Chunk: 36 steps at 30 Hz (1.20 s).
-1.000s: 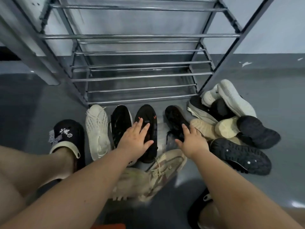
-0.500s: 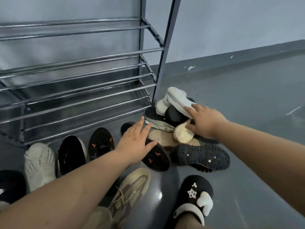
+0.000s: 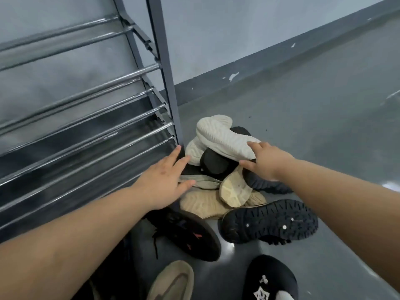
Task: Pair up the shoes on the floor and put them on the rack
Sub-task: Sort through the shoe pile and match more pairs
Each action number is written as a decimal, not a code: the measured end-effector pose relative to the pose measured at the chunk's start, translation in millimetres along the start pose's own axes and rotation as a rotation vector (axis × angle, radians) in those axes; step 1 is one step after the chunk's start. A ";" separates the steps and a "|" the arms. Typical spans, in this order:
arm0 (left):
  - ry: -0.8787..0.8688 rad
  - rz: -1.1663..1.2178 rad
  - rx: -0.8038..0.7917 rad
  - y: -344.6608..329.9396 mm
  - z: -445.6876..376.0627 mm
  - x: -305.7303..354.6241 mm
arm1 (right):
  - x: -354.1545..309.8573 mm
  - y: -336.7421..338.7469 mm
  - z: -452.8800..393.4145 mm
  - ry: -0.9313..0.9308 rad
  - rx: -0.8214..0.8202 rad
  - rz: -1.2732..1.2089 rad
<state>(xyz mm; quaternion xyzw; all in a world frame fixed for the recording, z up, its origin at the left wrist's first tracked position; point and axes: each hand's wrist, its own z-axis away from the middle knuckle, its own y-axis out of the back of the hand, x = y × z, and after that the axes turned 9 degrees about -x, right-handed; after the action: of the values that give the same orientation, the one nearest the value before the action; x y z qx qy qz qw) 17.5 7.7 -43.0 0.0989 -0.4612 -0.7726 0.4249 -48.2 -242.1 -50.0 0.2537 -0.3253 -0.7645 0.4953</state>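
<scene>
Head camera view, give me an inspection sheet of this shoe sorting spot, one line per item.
Surface: glossy grey painted floor, bare to the right of the shoes.
Job's things: grey metal shoe rack with chrome rails, no shoes on the visible shelves; white knit sneaker, sole up, tops a mixed pile; black lug-soled shoe on its side; black sneaker with red marks apart.
Clutter: nothing seen.
Grippers: right hand grips the white sneaker's end; left hand open, reaching toward the pile.
Cables: nothing seen.
Surroundings: pale grey wall with dark chipped skirting.
</scene>
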 end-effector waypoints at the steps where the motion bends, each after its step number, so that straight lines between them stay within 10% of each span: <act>1: 0.001 0.007 -0.010 3.3 -7.5 0.1 | -0.4 -2.4 -9.1 0.001 -0.017 -0.017; 17: 0.140 0.618 0.043 34.2 -161.2 14.5 | 16.0 11.6 -100.6 -0.014 -0.092 -0.169; 36: 0.038 0.939 0.297 23.4 -128.0 22.4 | 13.2 18.1 -65.8 -0.037 -0.089 -0.380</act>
<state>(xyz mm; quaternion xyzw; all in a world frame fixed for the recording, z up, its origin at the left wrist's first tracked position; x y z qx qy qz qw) 86.6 -94.6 -90.0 -0.0458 -0.5533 -0.4217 0.7169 4.2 -275.9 -80.7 0.2741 -0.2464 -0.8625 0.3467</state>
